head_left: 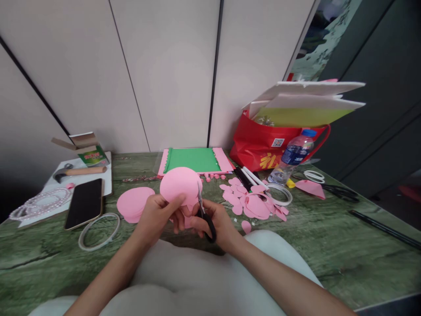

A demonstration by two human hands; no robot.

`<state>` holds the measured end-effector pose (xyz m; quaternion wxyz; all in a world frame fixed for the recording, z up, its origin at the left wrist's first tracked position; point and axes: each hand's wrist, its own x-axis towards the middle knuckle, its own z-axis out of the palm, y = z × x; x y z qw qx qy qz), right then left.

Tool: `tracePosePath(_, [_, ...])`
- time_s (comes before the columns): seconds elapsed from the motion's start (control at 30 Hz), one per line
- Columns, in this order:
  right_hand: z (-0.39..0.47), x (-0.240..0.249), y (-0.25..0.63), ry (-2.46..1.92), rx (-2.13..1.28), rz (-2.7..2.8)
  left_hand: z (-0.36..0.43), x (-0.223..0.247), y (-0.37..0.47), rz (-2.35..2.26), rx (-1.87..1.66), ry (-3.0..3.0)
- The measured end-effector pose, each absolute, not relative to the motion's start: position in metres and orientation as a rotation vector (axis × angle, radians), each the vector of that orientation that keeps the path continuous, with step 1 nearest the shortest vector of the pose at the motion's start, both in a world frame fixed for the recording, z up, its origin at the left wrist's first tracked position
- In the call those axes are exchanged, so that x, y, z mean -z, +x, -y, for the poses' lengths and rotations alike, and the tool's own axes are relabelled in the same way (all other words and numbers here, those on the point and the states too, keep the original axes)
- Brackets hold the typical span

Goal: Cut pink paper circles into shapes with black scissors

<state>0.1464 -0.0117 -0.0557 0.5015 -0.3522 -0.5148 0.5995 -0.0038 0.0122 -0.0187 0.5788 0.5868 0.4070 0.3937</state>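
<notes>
My left hand (161, 216) pinches a round pink paper disc (181, 185) by its lower edge, thumb on the face. In my right hand (217, 224) is a pair of scissors (208, 223) with black handles, its blades pointing up at the disc's right edge. Whether the blades are cutting into the paper I cannot tell. More round pink discs (136, 202) lie stacked to the left of my left hand. To the right of my right hand is a heap of pink paper petals (255, 204). Some pink paper below the held disc is partly hidden by my fingers.
Behind my hands lies a green sheet (193, 159) with pink edges. At left are a phone (84, 203), a tape roll (99, 231), a hammer (80, 173), beads (41, 204) and an opened box (94, 156). At right stand a red bag (250, 142) and a water bottle (294, 156).
</notes>
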Motion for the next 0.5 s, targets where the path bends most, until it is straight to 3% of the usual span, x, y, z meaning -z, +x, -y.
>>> tracePosePath(0.5, [0.0140,0.0499,0.1471,-0.827,-1.467,1.226,-0.0089,0.0165,-0.0016,-1.194,-0.919,1.476])
